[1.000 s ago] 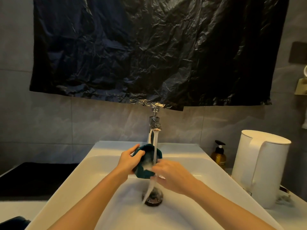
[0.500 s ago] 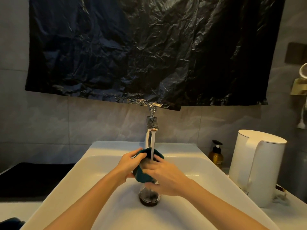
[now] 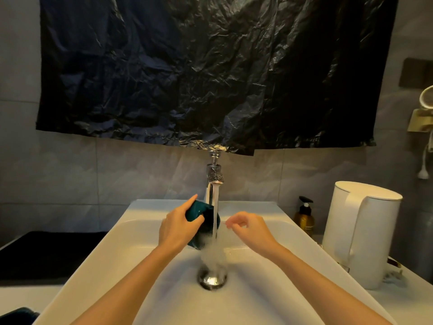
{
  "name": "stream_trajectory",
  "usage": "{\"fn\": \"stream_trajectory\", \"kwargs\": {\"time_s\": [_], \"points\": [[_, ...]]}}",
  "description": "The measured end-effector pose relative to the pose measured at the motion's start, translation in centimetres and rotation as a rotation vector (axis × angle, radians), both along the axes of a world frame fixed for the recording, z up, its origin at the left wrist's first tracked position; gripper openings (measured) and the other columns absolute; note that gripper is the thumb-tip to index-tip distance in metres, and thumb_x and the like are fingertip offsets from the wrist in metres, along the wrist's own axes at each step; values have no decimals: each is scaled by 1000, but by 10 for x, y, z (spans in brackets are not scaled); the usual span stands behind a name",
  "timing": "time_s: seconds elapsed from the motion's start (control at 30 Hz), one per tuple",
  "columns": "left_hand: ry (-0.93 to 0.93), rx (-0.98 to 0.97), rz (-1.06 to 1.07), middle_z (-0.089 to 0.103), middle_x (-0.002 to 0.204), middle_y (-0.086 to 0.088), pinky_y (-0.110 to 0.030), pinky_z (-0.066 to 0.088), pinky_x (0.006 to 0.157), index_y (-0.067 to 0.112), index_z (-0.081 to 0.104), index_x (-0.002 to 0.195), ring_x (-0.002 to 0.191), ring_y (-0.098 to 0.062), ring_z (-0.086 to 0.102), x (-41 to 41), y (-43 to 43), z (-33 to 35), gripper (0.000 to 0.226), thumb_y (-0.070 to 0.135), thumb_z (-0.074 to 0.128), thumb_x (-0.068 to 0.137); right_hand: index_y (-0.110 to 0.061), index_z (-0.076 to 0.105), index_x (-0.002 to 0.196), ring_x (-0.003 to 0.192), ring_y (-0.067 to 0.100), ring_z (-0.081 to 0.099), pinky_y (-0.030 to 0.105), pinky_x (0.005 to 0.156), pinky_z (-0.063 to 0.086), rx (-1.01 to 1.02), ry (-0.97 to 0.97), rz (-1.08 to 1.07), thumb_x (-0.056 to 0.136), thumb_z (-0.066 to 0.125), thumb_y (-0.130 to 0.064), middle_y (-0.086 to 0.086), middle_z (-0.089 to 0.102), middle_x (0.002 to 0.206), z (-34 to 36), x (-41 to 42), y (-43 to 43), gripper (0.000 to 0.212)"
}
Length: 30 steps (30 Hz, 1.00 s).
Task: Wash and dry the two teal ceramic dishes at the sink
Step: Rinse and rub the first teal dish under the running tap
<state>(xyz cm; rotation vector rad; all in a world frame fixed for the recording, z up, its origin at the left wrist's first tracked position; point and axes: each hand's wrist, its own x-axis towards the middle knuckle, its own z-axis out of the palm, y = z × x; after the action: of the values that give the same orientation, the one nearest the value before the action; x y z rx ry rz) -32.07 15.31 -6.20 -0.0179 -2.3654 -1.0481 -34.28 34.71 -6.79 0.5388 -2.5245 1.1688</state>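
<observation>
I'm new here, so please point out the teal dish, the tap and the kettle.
teal dish (image 3: 199,208): head view, side between finger and thumb.
tap (image 3: 213,175): head view, chrome spout head.
kettle (image 3: 379,235): head view, white body.

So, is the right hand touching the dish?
Apart. The head view shows bare sink between the right hand and the dish; only the left hand grips it, under the running water.

One teal ceramic dish (image 3: 195,209) counted, one chrome tap (image 3: 213,175), one white sink (image 3: 105,254), one white kettle (image 3: 339,231), one amber pump bottle (image 3: 304,220), one black plastic sheet (image 3: 210,66).
</observation>
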Motion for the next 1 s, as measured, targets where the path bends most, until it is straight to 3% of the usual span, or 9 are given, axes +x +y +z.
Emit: {"fn": "stream_trajectory", "kwargs": {"time_s": [0.2,0.33,0.4,0.53,0.63,0.7,0.77,0.93,1.0], "points": [[144,-403,117,54,121,9,-26,44,70,43,21,146,100,-16,57,8,-4,2,67,40,56,89,-19,70,101,95,11,62,22,81,50,-63,-105,-43,91,54,-10,-3,68,102,-3,-5,5,21],[210,-471,161,54,122,6,-28,45,66,40,23,146,98,-18,58,7,-8,0,68,41,59,87,-20,69,101,96,12,62,22,81,49,-86,-94,-22,90,53,-8,-3,68,104,-2,-4,3,23],[171,-314,165,56,121,6,-32,48,75,40,29,145,102,-20,57,6,-6,1,64,39,59,88,-20,70,102,95,11,62,23,83,50,-88,-86,5,90,53,-7,-4,68,103,-1,0,0,24],[-118,395,7,54,132,-4,-42,50,91,32,45,137,115,-28,51,-9,-7,-2,51,34,60,89,-18,70,106,100,5,60,22,93,48,54,147,108,85,52,-2,-5,68,107,3,13,-7,32],[-292,745,-125,54,129,-11,-42,53,81,22,51,131,111,-30,52,-5,2,1,40,26,58,92,-19,66,117,122,8,51,23,110,33,337,337,241,81,55,-10,-5,64,124,2,26,-12,39],[-354,784,-169,61,115,-9,-36,53,68,20,58,119,98,-27,57,0,9,3,27,28,57,93,-21,59,125,130,11,42,29,119,16,573,368,328,79,55,-17,-4,60,129,-1,32,-17,47],[-423,763,-221,64,101,-5,-34,54,63,20,61,109,87,-22,60,3,12,2,22,33,57,92,-22,54,127,129,15,40,33,119,13,666,352,348,79,55,-23,-5,59,129,-1,35,-22,47],[-530,727,-274,64,94,-5,-33,56,62,20,60,101,85,-22,62,7,19,4,22,38,58,90,-20,49,133,134,15,37,34,116,-15,922,540,275,82,55,-58,-4,58,132,4,19,-17,64],[-512,719,-247,62,95,-5,-33,56,62,18,59,104,87,-23,61,8,20,5,24,38,58,90,-20,52,129,128,16,46,30,112,-22,948,565,240,82,53,-61,-5,62,126,4,19,-13,62]]}}
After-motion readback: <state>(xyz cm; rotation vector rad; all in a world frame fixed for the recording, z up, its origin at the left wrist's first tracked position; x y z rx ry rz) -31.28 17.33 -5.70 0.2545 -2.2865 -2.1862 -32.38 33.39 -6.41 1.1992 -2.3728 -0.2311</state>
